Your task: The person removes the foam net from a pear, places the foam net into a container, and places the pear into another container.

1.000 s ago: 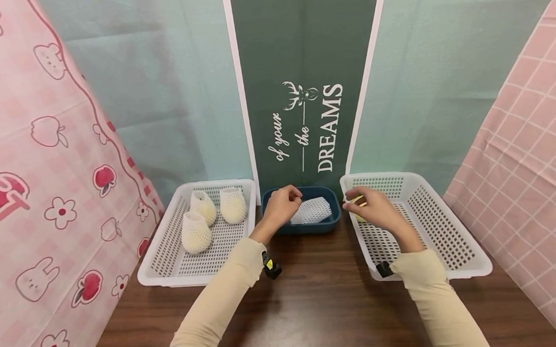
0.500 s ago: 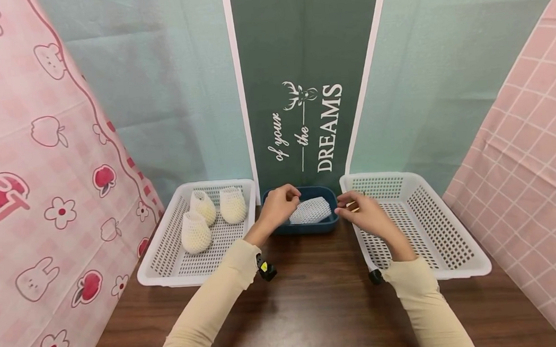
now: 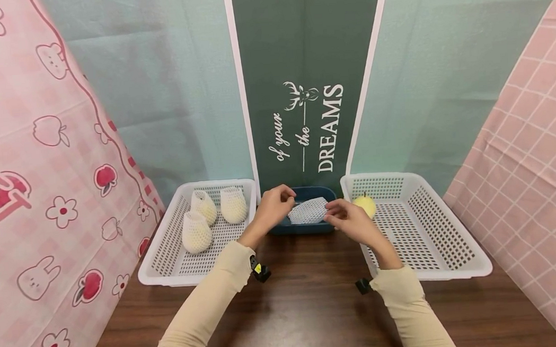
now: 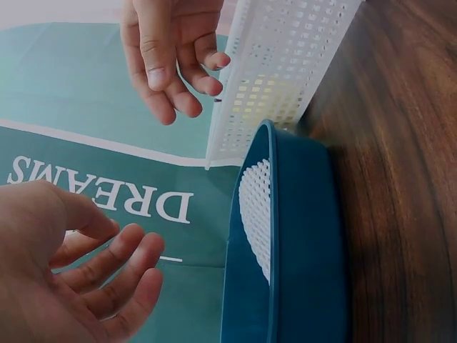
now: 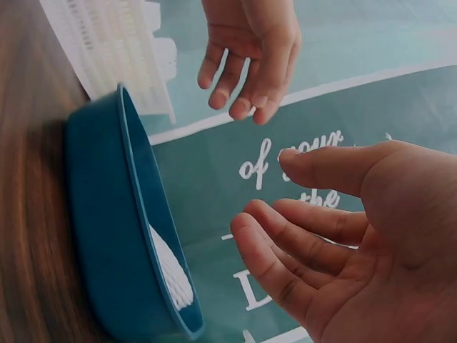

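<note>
A white foam fruit net [image 3: 307, 212] lies flat in the small blue bin [image 4: 307, 236] between two baskets. Over the bin's left end hovers my left hand [image 3: 274, 208], its fingers loosely bent and holding nothing. My right hand [image 3: 352, 221] is above the bin's right end, fingertips overlapping the net's edge in the head view. Both wrist views show that hand's thumb and fingers apart, above the bin's rim, with nothing between them. A yellow-green pear [image 3: 365, 206] with a dark stem sits in the right basket, just behind my right hand and partly hidden by it.
Three pale fruits in foam nets [image 3: 197, 234] stand in the white basket [image 3: 157, 276] on the left. The white basket [image 3: 475, 265] on the right holds the pear. Both stand on a brown wooden table [image 3: 310, 304], with printed cloths [image 3: 187, 94] behind and at the sides.
My right hand has moved left from over the pear to the blue bin, leaving the pear in view in the right basket. My left hand has shifted slightly left.
</note>
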A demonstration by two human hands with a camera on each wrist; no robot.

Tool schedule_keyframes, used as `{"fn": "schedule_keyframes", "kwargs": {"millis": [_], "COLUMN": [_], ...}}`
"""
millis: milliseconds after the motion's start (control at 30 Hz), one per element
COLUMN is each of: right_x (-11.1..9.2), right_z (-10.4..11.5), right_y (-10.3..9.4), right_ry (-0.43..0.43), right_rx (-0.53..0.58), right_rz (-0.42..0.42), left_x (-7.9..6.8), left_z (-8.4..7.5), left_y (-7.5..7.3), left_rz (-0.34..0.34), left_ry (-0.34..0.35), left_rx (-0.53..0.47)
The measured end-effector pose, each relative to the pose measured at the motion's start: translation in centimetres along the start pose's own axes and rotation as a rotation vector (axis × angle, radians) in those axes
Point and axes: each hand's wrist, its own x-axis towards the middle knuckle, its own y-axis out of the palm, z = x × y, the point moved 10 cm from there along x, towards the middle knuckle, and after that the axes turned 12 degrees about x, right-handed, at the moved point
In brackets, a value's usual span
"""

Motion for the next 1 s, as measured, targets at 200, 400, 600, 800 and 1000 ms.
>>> {"fn": "schedule_keyframes", "kwargs": {"millis": [200, 400, 600, 800, 1000], "right_x": [0.0, 0.0, 0.1, 0.2, 0.6], "right_z": [0.4, 0.6, 0.8, 1.1, 1.5], "right_y": [1.7, 3.4, 5.4, 8.3, 10.8], "right_ry": [-0.010, -0.012, -0.040, -0.046, -0.046], "right_rx": [0.047, 0.051, 0.084, 0.126, 0.166], "right_rz": [0.030, 0.046, 0.041, 0.081, 0.120], "left_x": [0.0, -0.3, -0.6, -0.8, -0.8], "left_z": [0.3, 0.9, 1.3, 2.0, 2.9], "left_y": [-0.7, -1.1, -1.6, -2.1, -2.2], "left_rz": [-0.020, -0.030, -0.031, -0.036, -0.024], "left_ry": [0.021, 0.015, 0.019, 0.006, 0.006], "left_rx": [-0.005, -0.001, -0.010, -0.024, -0.037]}}
